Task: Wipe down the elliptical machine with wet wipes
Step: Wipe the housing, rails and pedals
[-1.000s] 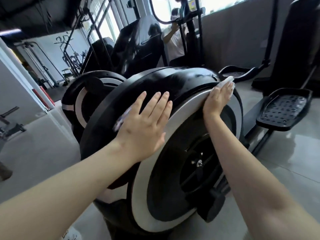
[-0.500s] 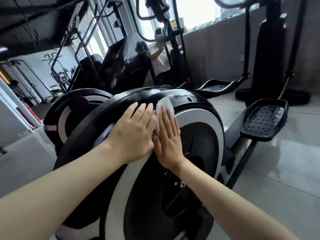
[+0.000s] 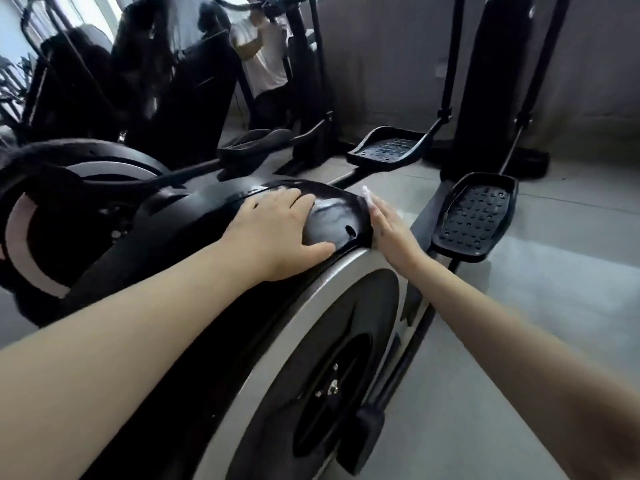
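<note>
Left hand flat, fingers spread, on the glossy black top of the elliptical machine, right hand straight-fingered pressing wet wipe against its side edge; wipe likely limp, slick, best pinned under flat fingers.

left grip flat, palm down, right grip straight-fingered

You are in a gym: one elliptical machine right below you, a second elliptical beside it, studded foot pedals, a grey tiled floor, and a person in white at equipment further back.
</note>
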